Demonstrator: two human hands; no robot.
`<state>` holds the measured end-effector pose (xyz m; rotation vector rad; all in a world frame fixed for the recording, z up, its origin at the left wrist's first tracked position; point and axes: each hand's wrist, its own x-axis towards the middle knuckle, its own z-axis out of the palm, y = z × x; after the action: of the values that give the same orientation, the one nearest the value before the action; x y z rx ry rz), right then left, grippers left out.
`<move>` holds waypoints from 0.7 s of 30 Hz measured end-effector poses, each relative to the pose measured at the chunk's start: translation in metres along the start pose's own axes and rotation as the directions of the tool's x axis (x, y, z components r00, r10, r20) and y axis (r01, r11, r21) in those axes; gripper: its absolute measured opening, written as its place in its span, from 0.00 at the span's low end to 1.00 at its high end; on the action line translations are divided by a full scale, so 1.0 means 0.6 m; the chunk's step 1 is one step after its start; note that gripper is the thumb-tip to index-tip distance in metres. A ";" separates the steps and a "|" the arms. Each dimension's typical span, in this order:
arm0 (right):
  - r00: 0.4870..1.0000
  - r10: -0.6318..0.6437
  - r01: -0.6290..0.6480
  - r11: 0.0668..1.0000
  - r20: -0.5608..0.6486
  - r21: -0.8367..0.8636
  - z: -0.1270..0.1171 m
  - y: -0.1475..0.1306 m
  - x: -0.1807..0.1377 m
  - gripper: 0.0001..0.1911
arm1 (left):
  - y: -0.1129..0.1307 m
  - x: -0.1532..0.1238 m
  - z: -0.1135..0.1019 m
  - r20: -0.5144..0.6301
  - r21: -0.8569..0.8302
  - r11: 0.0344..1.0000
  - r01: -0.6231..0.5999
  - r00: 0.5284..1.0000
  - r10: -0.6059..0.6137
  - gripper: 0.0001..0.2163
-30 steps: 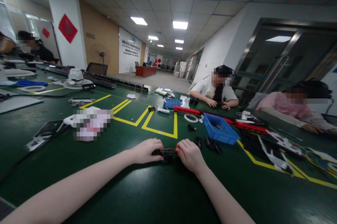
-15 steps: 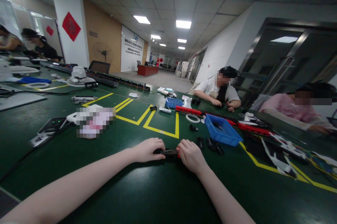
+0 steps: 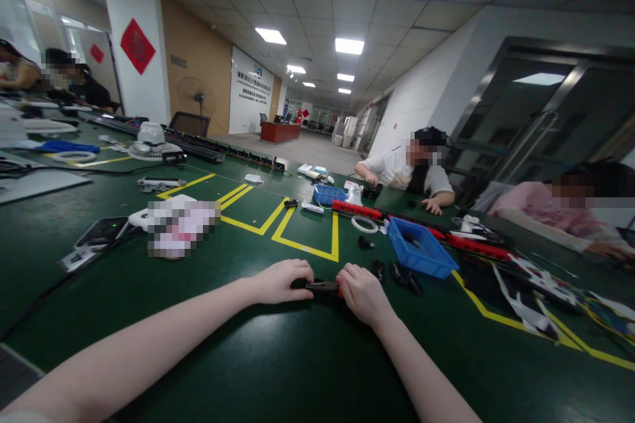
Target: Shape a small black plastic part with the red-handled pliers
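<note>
Gripping from both ends: left hand (image 3: 280, 281) curled closed around the black end of a small black-and-red part (image 3: 321, 287), right hand (image 3: 364, 292) closed on its red end, fingers folded under. Lying low in the lower middle of the frame, just on the green worktop (image 3: 248, 357), with both wrists down on the surface. Hard to tell whether one piece or two pieces pushed together; too small and half covered by the fingers.

Seems to be a joining or pressing step, judged from the two grips facing each other along one line. Not possible to see if seated fully.

Right of centre, near the right hand, several loose black parts (image 3: 404, 275), and just behind them a blue bin (image 3: 419, 247). Above the hands, yellow tape lines (image 3: 302, 247) marking a box. Further up, a white tape ring (image 3: 364, 224) and a co-worker's hand (image 3: 436, 206) at the far edge, well apart.

For the next move: calls for even pressure along the same line, without twisting, with the part held low on the worktop so as not to slip out. Calls also for opening the fingers a little to check the joint.
</note>
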<state>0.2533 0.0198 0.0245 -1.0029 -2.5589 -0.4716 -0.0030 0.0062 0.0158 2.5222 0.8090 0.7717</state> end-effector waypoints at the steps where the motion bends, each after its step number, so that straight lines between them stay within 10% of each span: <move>1: 1.000 -0.002 0.002 1.000 0.000 -0.001 0.000 0.000 0.000 0.20 | 0.000 0.000 -0.001 -0.002 -0.018 1.000 -0.008 1.000 0.008 0.08; 21: 0.999 0.003 -0.002 1.000 -0.049 0.010 0.003 0.000 -0.003 0.18 | -0.004 -0.001 0.001 0.008 0.001 1.000 -0.015 1.000 0.015 0.09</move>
<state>0.2544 0.0196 0.0223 -0.9786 -2.5138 -0.4766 -0.0042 0.0072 0.0141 2.5336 0.7884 0.7659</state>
